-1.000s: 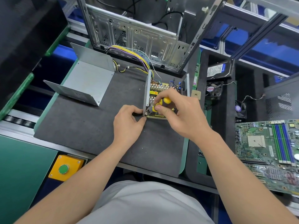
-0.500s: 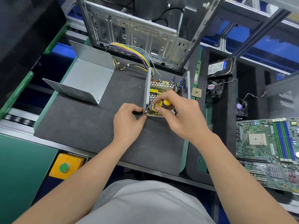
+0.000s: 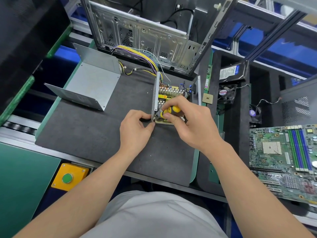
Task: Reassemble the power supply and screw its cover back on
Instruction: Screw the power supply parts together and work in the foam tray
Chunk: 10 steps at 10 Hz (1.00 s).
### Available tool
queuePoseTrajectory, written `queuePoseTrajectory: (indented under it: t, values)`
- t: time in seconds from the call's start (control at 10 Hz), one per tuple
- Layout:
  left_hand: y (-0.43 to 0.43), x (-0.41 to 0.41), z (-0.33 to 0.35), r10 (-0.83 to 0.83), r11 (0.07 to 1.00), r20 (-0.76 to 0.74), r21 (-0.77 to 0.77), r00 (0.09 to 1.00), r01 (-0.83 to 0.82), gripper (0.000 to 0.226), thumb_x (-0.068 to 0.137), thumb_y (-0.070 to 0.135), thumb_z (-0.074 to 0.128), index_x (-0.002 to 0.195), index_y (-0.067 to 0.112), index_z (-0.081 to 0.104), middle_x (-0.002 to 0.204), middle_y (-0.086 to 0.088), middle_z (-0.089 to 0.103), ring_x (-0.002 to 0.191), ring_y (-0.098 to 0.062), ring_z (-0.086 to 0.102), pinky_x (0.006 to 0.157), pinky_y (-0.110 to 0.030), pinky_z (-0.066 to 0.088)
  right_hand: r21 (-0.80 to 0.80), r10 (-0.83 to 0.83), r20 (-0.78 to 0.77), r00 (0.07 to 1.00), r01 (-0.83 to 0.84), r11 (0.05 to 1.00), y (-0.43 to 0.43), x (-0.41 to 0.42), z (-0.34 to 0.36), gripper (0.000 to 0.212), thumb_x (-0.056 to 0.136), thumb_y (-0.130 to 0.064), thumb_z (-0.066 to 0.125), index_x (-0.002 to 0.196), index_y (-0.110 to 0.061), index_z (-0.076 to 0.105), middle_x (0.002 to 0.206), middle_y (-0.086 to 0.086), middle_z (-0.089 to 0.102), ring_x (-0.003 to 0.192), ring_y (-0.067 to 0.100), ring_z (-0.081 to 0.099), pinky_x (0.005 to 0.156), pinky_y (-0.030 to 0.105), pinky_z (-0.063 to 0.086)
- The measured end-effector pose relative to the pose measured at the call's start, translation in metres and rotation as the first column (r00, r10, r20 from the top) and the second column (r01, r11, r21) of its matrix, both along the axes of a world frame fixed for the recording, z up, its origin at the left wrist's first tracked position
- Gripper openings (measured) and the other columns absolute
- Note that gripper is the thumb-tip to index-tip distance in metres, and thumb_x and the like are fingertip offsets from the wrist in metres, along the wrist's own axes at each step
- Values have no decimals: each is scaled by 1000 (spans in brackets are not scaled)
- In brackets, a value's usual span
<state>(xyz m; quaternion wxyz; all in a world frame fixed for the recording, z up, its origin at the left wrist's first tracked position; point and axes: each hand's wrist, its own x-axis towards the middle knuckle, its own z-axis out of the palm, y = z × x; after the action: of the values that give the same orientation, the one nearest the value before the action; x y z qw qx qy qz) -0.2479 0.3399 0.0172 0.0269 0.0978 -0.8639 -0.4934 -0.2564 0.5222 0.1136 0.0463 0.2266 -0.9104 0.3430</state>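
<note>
Should the left hand [image 3: 135,133], pinching the open grey-metal power supply [image 3: 169,91] at its near corner, slacken, the yellow-and-black screwdriver [image 3: 171,111] clenched in the right hand [image 3: 193,124] (tip hidden) could skid.

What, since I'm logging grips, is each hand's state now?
Left hand: closed, pinching the near corner of the power supply.
Right hand: closed, holding the yellow-and-black screwdriver.

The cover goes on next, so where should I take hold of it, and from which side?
Likely the near wall of the cover. It lies open side up on the mat, both walls standing, so that thin top edge is free to pinch from above, thumb inside, fingers outside. The left hand, holding the supply, is nearer to it.
</note>
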Motion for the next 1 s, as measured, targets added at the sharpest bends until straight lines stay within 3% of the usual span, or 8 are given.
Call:
queuePoseTrajectory:
  t: [0.9, 1.0]
  values:
    - [0, 0, 1, 4, 1000, 5, -13, 1000, -4, 15, 81, 21, 83, 94, 23, 76, 97, 12, 64, 63, -6, 57, 74, -31, 52, 70, 45, -57, 997, -41, 997, -3, -1, -2, 14, 98, -15, 69, 112, -11, 68, 92, 0, 72, 81, 14, 57, 68, 22, 42]
    - [0, 0, 1, 8, 1000, 8, -8, 1000, -8, 15, 81, 20, 83, 93, 24, 76, 97, 12, 64, 64, -6, 57, 75, -31, 52, 79, 55, -45, 997, -52, 996, -4, -3, 0, 14, 99, -15, 69, 113, -10, 68, 93, 1, 72, 81, 17, 58, 70, 27, 45]
